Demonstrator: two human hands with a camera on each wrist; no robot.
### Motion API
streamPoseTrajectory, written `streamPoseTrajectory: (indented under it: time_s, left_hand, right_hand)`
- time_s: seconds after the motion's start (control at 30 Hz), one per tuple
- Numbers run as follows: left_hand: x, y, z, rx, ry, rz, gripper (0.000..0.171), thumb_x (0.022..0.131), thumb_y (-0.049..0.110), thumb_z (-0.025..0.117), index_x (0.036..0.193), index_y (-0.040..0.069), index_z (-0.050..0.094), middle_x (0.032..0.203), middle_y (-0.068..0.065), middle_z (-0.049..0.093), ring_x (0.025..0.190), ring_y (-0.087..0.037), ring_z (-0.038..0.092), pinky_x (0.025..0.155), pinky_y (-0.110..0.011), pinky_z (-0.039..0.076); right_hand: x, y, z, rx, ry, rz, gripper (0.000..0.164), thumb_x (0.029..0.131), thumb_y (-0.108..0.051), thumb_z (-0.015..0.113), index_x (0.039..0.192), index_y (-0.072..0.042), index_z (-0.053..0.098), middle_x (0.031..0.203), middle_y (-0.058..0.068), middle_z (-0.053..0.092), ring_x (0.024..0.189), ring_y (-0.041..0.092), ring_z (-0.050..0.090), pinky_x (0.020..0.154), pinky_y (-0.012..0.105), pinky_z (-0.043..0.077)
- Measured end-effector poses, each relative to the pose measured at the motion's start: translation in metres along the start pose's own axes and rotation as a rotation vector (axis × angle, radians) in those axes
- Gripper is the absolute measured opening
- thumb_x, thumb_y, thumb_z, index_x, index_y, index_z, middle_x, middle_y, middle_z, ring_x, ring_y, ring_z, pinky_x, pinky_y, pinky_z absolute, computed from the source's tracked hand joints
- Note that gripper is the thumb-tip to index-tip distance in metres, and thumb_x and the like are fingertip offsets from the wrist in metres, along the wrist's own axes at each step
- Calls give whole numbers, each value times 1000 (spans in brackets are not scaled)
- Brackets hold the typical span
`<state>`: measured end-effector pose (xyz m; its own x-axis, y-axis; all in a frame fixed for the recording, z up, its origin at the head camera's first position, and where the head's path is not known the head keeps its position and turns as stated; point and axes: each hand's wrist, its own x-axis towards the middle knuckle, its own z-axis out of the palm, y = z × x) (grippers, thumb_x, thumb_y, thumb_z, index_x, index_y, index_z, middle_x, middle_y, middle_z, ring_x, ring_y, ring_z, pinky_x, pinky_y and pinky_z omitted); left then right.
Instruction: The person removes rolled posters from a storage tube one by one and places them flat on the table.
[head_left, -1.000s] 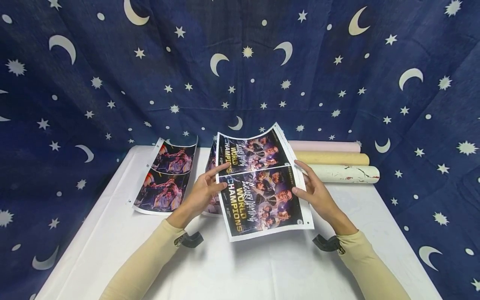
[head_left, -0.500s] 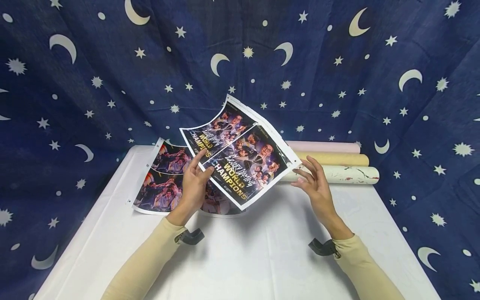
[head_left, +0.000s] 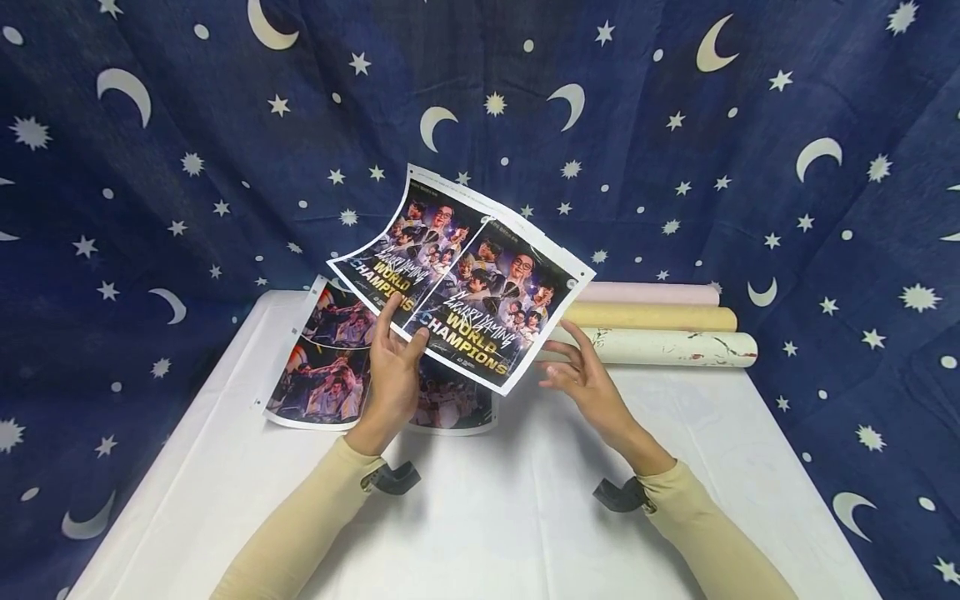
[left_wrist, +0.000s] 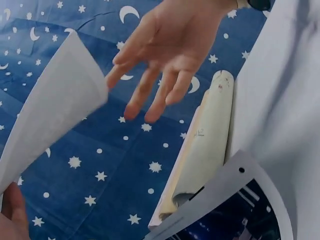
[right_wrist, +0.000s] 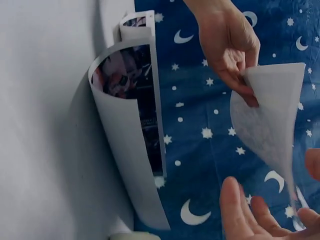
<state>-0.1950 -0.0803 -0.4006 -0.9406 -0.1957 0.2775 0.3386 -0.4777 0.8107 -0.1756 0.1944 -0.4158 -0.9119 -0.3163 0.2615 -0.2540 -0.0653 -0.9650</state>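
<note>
My left hand (head_left: 393,375) pinches a glossy printed poster sheet (head_left: 491,292) by its lower edge, thumb on the printed face. The sheet is held tilted above the table and bears two copies of a "World Champions" team picture. My right hand (head_left: 588,383) is beside the sheet's lower right edge, fingers spread and relaxed, fingertips right at the edge. In the left wrist view, the right hand (left_wrist: 170,50) reaches beside the sheet's white back (left_wrist: 55,95). In the right wrist view, the left hand (right_wrist: 230,45) grips the sheet's far end.
Two more curled printed sheets lie on the white table (head_left: 480,533): a left sheet (head_left: 330,383) and another sheet (head_left: 450,404) partly hidden under the held one. Pink (head_left: 652,293), yellow (head_left: 667,317) and patterned off-white rolls (head_left: 675,347) lie at the back right. A starry blue cloth (head_left: 480,100) hangs behind.
The held poster has turned so its lettering faces upright and has shifted up and left. My right hand has let go of its right side, then moved left toward the sheet.
</note>
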Motion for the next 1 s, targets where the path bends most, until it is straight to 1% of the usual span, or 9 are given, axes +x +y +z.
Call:
streamPoseTrajectory:
  time_s: [0.1,0.2,0.3,0.43,0.5,0.6,0.7,0.87,1.0]
  left_hand:
    - [-3,-2,4,-32,15,-10,70,89,-13,54,151,12,33,161,3,14,115,-6,45,82,-14,49]
    - [-7,-6,9,-26,6,-12,70,89,-13,54,150,10,32,160,1,17,79,-2,49,72,-14,46]
    - [-13,-9,13,17,-45,-16,69,89,-9,56,151,10,31,160,-2,19,79,2,50,81,-14,46]
    - [-20,-10,14,59,-121,-48,70,91,-5,57,152,13,28,155,-3,30,98,1,56,93,-18,48]
    - [-22,-8,13,68,-134,-73,72,91,-4,57,153,16,26,143,-1,41,84,-3,58,85,-20,52]
    - [-23,-4,9,81,-144,-101,73,93,-1,57,154,17,22,118,3,51,75,-3,56,78,-22,53]
    - [-21,-1,3,28,-171,-121,72,96,1,53,155,17,16,110,-3,55,88,-7,63,80,-26,57]
    - [-10,2,-15,-59,-171,-181,64,100,5,45,154,22,15,143,-13,44,107,-15,66,85,-33,58]
    - [0,4,-31,-53,-135,-250,55,101,10,42,149,29,23,146,-14,38,114,-16,63,89,-34,56]
  right_hand:
    - [3,-3,7,5,10,17,72,99,-5,53,157,-23,15,147,24,35,110,10,62,90,34,57]
    - [6,-5,14,8,65,-9,70,98,-3,53,157,-21,18,156,18,28,112,9,61,95,29,54]
    - [8,-7,19,30,140,-63,72,95,2,55,156,-20,23,160,12,25,117,7,59,97,24,51]
    - [9,-13,21,98,183,-134,80,90,12,56,156,-17,23,158,10,25,123,10,57,96,26,52]
    - [8,-15,21,113,183,-166,83,87,16,54,156,-15,21,160,9,21,122,10,57,95,25,53]
    - [5,-18,18,82,190,-200,84,85,19,54,156,-13,22,163,7,16,101,2,60,79,14,54]
    - [2,-20,11,83,188,-220,84,85,21,52,156,-12,22,164,8,14,94,-1,59,72,11,53]
    - [-4,-23,-7,145,144,-216,85,84,24,47,157,-12,21,162,11,19,120,9,58,91,23,54]
    - [-12,-24,-23,151,100,-168,84,85,24,47,157,-11,20,158,7,26,117,9,60,91,23,54]
